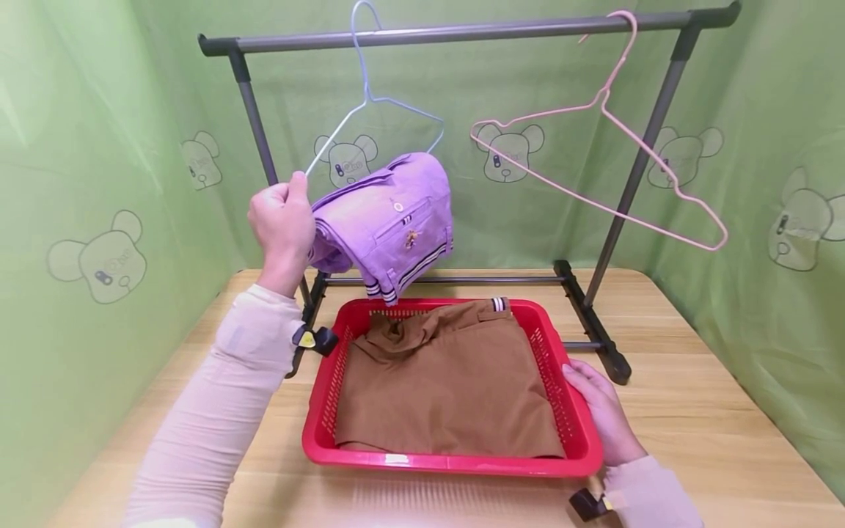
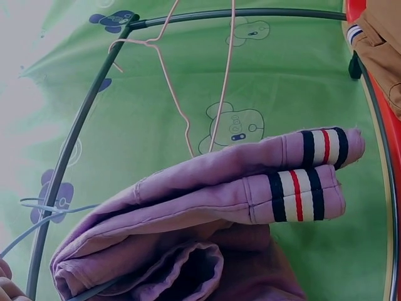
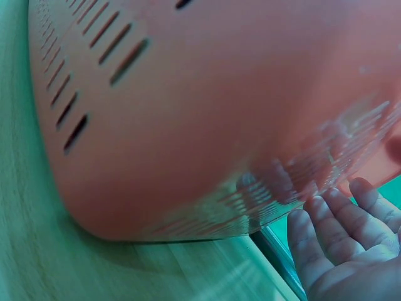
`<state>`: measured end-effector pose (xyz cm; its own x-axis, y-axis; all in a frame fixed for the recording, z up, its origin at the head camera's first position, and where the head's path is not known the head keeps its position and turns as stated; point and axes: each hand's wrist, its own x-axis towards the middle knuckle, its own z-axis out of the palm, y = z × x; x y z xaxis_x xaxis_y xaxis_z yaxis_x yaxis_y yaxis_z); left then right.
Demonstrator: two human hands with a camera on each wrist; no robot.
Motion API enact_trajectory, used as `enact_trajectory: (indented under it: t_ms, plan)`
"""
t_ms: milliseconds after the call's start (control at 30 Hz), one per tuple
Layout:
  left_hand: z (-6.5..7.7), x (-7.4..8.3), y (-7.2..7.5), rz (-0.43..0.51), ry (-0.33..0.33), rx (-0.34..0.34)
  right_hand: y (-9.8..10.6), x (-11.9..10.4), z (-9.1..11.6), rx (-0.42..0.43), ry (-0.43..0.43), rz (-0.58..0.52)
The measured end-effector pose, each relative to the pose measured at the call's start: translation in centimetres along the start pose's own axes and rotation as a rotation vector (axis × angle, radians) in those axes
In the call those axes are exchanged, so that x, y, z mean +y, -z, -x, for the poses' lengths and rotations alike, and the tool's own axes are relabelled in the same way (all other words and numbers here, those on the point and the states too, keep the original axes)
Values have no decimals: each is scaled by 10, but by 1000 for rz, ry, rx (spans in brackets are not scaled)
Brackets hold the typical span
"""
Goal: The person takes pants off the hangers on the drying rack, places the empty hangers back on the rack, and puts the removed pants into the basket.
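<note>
My left hand (image 1: 284, 224) grips the left end of a light blue hanger (image 1: 338, 132), whose hook is over the rail. Folded purple trousers (image 1: 403, 213) with striped trim hang over its lower part. In the left wrist view, two striped ends of the purple trousers (image 2: 207, 188) stick out side by side, and only a bit of the left hand (image 2: 7, 285) shows. On the right, my right hand (image 1: 604, 414) holds the rim of a red basket (image 1: 455, 463), thumb on top. Fingers (image 3: 335, 229) lie under the rim in the right wrist view. Brown trousers (image 1: 449, 389) lie folded inside the basket.
A grey clothes rack (image 1: 488, 31) stands on the wooden table (image 1: 686, 411) behind the basket. From its right side hangs a pink hanger (image 1: 650, 150) bearing no garment. Green curtains (image 1: 86, 183) with bear drawings close in the back and both sides.
</note>
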<state>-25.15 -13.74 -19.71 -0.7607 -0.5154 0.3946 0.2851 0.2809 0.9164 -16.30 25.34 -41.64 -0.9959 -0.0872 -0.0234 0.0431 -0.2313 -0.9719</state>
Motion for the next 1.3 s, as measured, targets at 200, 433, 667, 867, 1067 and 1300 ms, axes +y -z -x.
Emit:
enact_trajectory:
  t_ms: [200,433,667,867,1067,1300]
  plan:
    - [1,0,1,13,2,-7,0,0,0,9,7,9]
    - [1,-2,1,30,7,-2,0,1,0,-4,21,-8]
    - [3,-2,1,44,0,11,0,2,0,-9,35,-24]
    - [4,-1,2,46,-9,19,1,2,0,-7,28,-20]
    - [4,0,3,59,-28,26,1,2,-1,-9,34,-18]
    - [5,2,5,62,-31,29,1,3,-1,-10,31,-25]
